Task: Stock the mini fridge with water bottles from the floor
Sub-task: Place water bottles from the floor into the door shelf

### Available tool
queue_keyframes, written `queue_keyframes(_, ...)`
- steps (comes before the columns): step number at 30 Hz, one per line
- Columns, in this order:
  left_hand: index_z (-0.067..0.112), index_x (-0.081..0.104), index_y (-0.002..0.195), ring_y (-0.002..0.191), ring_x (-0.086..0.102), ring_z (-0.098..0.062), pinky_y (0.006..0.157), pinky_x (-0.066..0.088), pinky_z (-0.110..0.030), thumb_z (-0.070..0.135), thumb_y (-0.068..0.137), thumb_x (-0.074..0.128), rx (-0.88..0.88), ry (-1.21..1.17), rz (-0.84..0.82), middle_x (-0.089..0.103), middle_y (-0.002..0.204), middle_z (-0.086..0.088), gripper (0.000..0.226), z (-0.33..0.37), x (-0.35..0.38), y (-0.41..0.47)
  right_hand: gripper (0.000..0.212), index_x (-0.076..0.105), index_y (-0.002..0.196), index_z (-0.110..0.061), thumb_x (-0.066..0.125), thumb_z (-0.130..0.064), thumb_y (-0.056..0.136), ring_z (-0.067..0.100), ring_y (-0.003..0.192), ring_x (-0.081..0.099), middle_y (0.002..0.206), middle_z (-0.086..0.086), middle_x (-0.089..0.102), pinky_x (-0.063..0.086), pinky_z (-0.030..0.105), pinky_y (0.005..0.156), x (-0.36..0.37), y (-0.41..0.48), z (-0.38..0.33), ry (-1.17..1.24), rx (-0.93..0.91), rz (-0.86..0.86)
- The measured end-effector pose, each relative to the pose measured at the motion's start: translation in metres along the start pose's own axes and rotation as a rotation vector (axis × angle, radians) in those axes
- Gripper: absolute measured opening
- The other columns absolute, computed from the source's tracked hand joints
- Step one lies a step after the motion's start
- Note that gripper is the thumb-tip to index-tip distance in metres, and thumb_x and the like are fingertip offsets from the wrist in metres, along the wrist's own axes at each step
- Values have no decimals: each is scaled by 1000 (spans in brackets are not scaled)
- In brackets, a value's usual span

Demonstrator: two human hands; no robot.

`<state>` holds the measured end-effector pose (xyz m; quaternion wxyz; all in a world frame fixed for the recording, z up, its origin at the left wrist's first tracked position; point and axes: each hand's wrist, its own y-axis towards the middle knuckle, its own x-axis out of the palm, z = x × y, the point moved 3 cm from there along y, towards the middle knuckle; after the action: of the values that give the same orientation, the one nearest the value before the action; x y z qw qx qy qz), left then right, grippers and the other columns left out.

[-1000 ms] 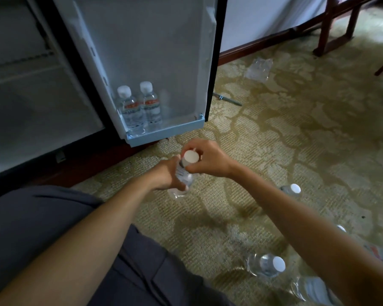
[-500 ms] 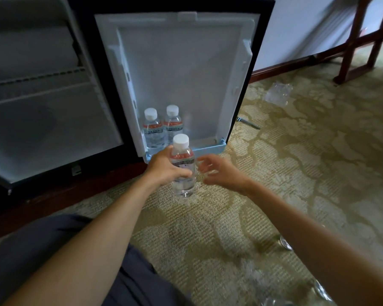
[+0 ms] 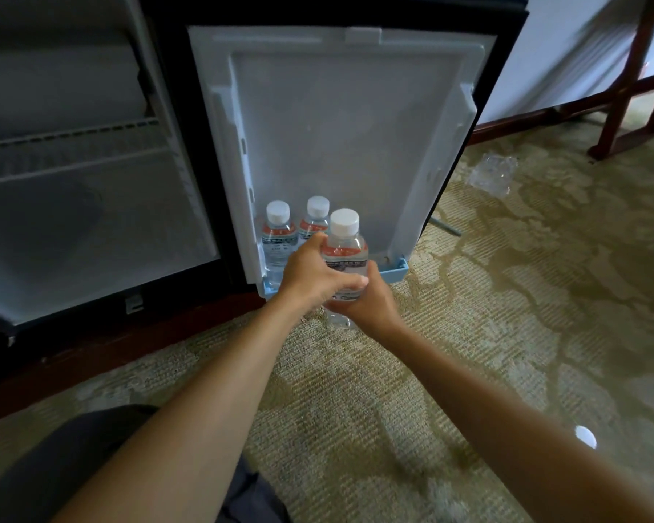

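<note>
I hold a clear water bottle (image 3: 343, 243) with a white cap and red label upright, just in front of the open fridge door's lower shelf (image 3: 393, 272). My left hand (image 3: 310, 276) wraps its middle from the left. My right hand (image 3: 367, 302) grips its lower part from the right and below. Two matching bottles (image 3: 278, 230) (image 3: 316, 217) stand in the shelf's left end, behind my left hand. The mini fridge interior (image 3: 91, 205) is open at the left, with a wire shelf.
A crumpled clear plastic wrap (image 3: 493, 174) lies on the patterned carpet to the right of the door. Red-brown wooden furniture legs (image 3: 627, 107) stand at the far right. A white bottle cap (image 3: 585, 436) shows by my right forearm. My dark-clothed knee (image 3: 72, 466) is at bottom left.
The bottle has risen from near the carpet toward the door shelf. My right hand let go of its cap, came off it, and has now closed on its lower part.
</note>
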<state>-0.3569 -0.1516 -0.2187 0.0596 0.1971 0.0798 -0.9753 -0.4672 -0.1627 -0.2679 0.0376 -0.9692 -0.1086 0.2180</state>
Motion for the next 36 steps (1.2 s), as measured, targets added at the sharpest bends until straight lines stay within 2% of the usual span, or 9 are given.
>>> queue_keyframes(4, 16, 55, 111, 96, 63, -17, 87, 49, -29, 18, 59, 84, -6, 0, 12, 66, 107, 0, 59, -4, 1, 11, 62, 44, 115, -10, 79, -4, 65, 20, 96, 62, 108, 7, 62, 55, 31, 80, 4, 16, 3, 29, -7, 41)
queue_keyframes(10, 16, 47, 127, 97, 60, -18, 81, 46, -27, 17, 74, 74, 53, 130, -73, 62, 115, -5, 59, -3, -9, 31, 59, 46, 117, -13, 75, 0, 67, 12, 96, 62, 108, -1, 62, 50, 13, 69, -8, 44, 5, 69, 35, 84)
queue_keyframes(13, 22, 37, 137, 82, 57, -16, 67, 46, -24, 7, 84, 61, 74, 240, -24, 58, 100, -5, 60, -9, -16, 38, 63, 48, 120, -11, 75, 2, 65, 16, 102, 62, 112, 3, 63, 50, 24, 86, -17, 63, 6, 101, 94, 148)
queue_keyframes(15, 23, 35, 138, 83, 60, -20, 69, 50, -29, 4, 87, 54, 109, 300, -14, 59, 96, -6, 58, -12, -16, 41, 64, 49, 120, -10, 77, 2, 63, 19, 104, 62, 113, 5, 64, 49, 33, 95, -21, 73, 7, 81, 112, 165)
queue_keyframes(18, 19, 36, 134, 84, 63, -25, 69, 49, -34, 4, 89, 50, 175, 354, 38, 63, 101, -11, 49, -9, -14, 46, 67, 50, 120, -11, 79, 0, 61, 18, 104, 62, 113, 3, 65, 48, 34, 97, -19, 83, 8, 11, 128, 156)
queue_keyframes(22, 29, 25, 142, 81, 63, -28, 75, 54, -44, 2, 89, 47, 201, 321, 76, 63, 100, -13, 63, -7, -17, 51, 66, 51, 118, -13, 80, 0, 60, 17, 101, 61, 112, 4, 65, 49, 36, 96, -11, 97, 9, -3, 150, 163)
queue_keyframes(26, 34, 21, 144, 81, 61, -27, 77, 54, -45, 5, 92, 42, 176, 365, 21, 62, 102, -14, 63, -16, -17, 55, 65, 54, 115, -12, 82, -3, 57, 21, 102, 64, 109, 4, 67, 52, 40, 93, -6, 111, 24, -52, 214, 134)
queue_keyframes(30, 38, 20, 144, 70, 53, -24, 71, 49, -41, 3, 93, 39, 156, 326, 2, 55, 89, -11, 65, -21, -16, 56, 65, 53, 114, -10, 80, 0, 57, 24, 103, 64, 109, 6, 67, 52, 42, 93, 1, 117, 43, -51, 278, 93)
queue_keyframes(36, 40, 15, 146, 81, 60, -29, 79, 53, -42, -1, 92, 39, 126, 232, -45, 59, 99, -17, 71, -24, -13, 56, 66, 50, 119, -11, 79, -2, 60, 23, 107, 62, 114, 6, 64, 50, 39, 95, 0, 127, 49, -40, 313, 37)
